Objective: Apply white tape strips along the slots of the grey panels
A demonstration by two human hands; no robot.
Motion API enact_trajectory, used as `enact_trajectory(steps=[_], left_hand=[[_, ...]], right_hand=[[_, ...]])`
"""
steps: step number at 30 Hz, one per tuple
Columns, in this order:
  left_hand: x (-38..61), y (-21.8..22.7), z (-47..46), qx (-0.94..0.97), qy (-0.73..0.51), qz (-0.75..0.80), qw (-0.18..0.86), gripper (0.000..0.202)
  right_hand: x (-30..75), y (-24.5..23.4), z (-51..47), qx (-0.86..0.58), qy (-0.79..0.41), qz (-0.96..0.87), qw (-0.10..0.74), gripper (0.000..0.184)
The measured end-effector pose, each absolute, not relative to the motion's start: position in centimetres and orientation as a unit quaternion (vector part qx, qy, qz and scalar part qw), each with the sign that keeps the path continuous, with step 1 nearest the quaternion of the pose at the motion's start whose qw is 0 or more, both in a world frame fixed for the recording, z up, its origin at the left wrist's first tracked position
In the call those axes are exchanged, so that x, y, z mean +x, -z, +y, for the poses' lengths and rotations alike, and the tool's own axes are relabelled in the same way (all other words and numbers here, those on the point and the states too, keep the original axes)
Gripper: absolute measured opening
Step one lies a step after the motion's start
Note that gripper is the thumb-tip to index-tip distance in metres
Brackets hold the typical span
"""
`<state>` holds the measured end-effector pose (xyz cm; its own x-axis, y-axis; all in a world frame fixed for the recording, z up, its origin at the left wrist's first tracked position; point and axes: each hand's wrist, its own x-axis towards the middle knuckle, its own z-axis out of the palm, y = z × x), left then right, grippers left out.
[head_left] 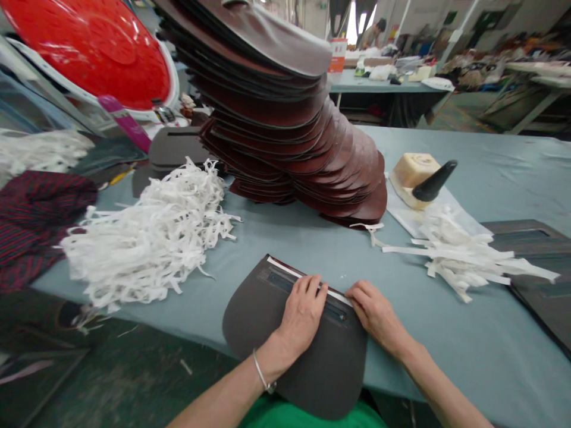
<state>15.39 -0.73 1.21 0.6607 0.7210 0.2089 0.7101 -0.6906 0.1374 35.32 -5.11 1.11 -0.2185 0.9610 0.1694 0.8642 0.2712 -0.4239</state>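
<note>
A dark grey panel with rounded lower corners lies on the cloth-covered table, its near end overhanging the edge. Along its straight far side runs a narrow white strip, with a long slot beside it. My left hand rests on the panel, its fingers lying flat over the strip and slot near the middle. At the right end of the strip, my right hand has its fingers bent and pressed together on the strip and the panel's corner. The exact grip of those fingertips is partly hidden.
A tall leaning stack of brown leather-like panels stands beyond the work. White strips form a heap at left and a smaller pile at right. A black-handled tool leans on a cream block. Grey slotted panels lie far right.
</note>
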Motion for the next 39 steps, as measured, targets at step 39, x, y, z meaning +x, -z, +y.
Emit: enact_trajectory(steps=[39], left_hand=[[13.0,-3.9,1.7,0.925,-0.114,0.356,0.069,0.028]], right_hand=[[34.7,-1.3,-5.7,-0.602,0.031,-0.787,0.128,0.019]])
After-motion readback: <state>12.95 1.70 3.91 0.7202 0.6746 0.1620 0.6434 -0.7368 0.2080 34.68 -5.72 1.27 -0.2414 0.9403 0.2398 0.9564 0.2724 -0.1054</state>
